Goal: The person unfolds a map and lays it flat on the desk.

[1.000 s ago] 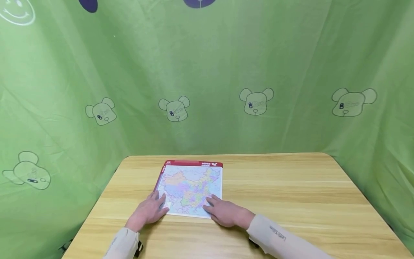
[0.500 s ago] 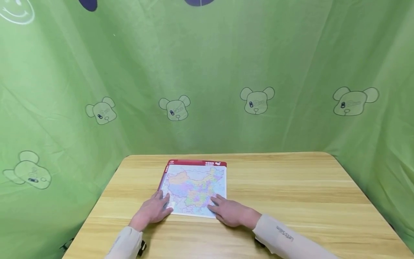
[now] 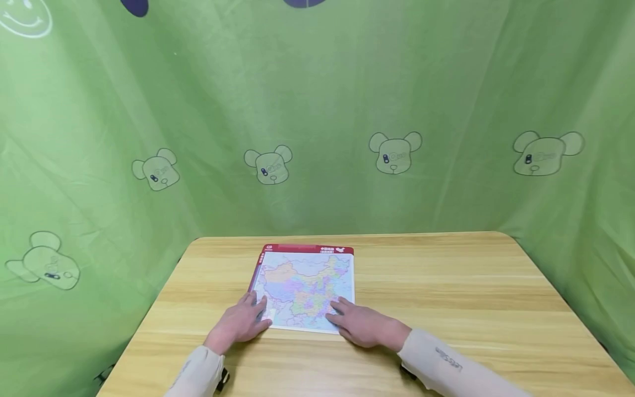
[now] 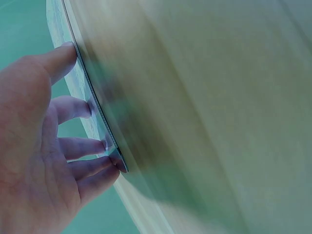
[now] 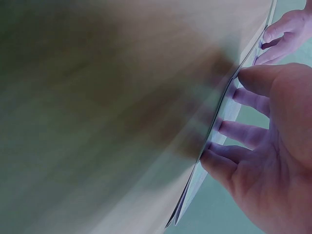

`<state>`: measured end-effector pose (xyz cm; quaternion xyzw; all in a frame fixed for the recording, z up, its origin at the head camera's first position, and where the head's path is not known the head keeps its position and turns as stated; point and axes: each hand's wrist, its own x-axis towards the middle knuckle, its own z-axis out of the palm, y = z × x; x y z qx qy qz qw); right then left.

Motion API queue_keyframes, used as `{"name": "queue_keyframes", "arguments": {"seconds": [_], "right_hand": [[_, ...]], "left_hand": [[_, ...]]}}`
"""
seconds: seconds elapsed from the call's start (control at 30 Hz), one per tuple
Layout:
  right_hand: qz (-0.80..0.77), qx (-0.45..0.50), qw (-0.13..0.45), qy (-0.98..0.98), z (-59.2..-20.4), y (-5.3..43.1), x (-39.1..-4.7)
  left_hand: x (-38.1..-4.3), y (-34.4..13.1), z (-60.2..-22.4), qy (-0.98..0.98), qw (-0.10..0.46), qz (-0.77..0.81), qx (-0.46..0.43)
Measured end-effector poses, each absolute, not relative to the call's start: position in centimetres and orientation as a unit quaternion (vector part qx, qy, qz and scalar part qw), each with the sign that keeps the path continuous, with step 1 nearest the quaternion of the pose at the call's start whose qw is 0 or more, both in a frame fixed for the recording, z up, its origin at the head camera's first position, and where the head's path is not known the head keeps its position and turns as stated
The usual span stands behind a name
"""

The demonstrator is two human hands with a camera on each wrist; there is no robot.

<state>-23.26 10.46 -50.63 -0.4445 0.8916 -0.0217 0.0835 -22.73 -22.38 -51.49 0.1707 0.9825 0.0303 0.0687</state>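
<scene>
A map sheet [image 3: 305, 275] with a red border along its top and left side lies flat on the wooden table, coloured regions printed on it. On its lower left corner rest the spread fingertips of my left hand [image 3: 240, 320]. My right hand [image 3: 364, 325] touches the lower right part, fingers fairly straight. From the left wrist view, the thin edge of the map [image 4: 57, 22] runs under the thumb and fingers of the left hand [image 4: 29, 136]. In the right wrist view, the right hand's fingertips press on the map [image 5: 192, 187], whose layers part slightly at one corner.
The wooden table [image 3: 446, 286] extends well to the right of the map and has rounded far corners. A green curtain [image 3: 317, 88] with printed bear heads hangs behind and at both sides. Pale sleeves [image 3: 446, 364] cover the forearms.
The map has slid a little to the right across the table, with both hands moving along on it. The fingers keep the same pose.
</scene>
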Motion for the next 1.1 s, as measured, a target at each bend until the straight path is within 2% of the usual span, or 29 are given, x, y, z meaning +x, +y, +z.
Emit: {"name": "queue_keyframes", "arguments": {"seconds": [1.1], "right_hand": [[-0.041,-0.444,0.083,0.891,-50.4,13.3,-23.1]], "left_hand": [[-23.0,-20.2,-51.5,0.976,0.068,-0.001,0.205]]}}
